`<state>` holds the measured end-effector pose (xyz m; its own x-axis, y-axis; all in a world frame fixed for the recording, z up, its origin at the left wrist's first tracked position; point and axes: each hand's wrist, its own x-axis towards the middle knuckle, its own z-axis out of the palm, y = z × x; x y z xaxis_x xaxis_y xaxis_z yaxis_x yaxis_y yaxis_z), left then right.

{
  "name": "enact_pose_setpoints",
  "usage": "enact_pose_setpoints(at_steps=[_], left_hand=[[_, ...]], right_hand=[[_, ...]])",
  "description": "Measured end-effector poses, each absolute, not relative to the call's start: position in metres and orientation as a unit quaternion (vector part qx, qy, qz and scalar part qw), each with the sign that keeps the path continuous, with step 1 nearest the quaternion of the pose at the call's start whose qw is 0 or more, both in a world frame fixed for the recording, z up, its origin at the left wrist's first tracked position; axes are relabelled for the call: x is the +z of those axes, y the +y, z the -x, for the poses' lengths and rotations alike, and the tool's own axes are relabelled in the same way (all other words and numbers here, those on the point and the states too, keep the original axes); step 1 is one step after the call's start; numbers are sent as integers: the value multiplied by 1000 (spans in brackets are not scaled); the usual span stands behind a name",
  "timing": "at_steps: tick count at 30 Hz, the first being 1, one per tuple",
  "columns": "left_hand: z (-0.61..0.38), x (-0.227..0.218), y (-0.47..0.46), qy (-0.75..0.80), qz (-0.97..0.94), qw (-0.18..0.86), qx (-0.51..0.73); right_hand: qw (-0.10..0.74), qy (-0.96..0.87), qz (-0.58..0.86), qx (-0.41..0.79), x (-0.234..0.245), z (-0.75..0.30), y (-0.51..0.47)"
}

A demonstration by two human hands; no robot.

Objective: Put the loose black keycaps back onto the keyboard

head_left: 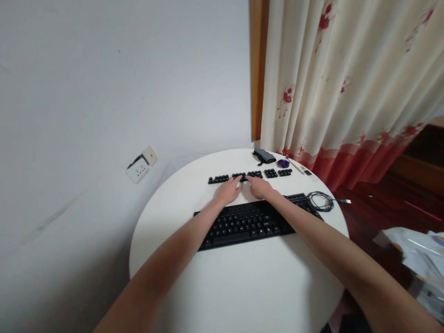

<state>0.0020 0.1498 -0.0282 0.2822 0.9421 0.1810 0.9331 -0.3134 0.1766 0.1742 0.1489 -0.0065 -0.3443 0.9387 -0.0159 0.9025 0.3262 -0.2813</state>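
Note:
Several groups of black keycaps stand in a row along the far part of a white round table. My left hand (229, 190) reaches to the middle keycap group (238, 175), fingers stretched out and thumb apart, fingertips at its near edge. Beside it, my right hand (261, 188) points its index finger at the same keycaps, its other fingers partly curled. Whether any single key is pinched is too small to tell. Below the hands lies a black keyboard (243, 222), partly covered by both forearms. Its coiled cable (321, 202) rests at the right.
On the table (243, 286), a grey and black pouch (264, 156), a purple bundle (283, 163) and a thin pale tool (294, 165) lie at the back right. Behind are a wall with a socket (138, 170) and a floral curtain (340, 83). White plastic bags (419, 249) sit at right.

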Motion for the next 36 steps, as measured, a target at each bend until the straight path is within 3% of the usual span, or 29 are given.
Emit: enact_pose_setpoints(at_steps=[10, 16, 27, 33, 36], left_hand=[[0, -27, 146, 569, -810, 12, 140], [1, -24, 149, 542, -816, 36, 199], [3, -5, 131, 524, -825, 92, 192], [13, 10, 71, 506, -798, 217, 246], [14, 11, 45, 512, -785, 244, 248]], right_hand=[[71, -827, 552, 79, -13, -166, 170], [101, -832, 541, 72, -13, -167, 166], [166, -844, 498, 106, -8, -179, 148], [294, -829, 429, 208, -2, -199, 106], [303, -821, 397, 276, -3, -201, 86]])
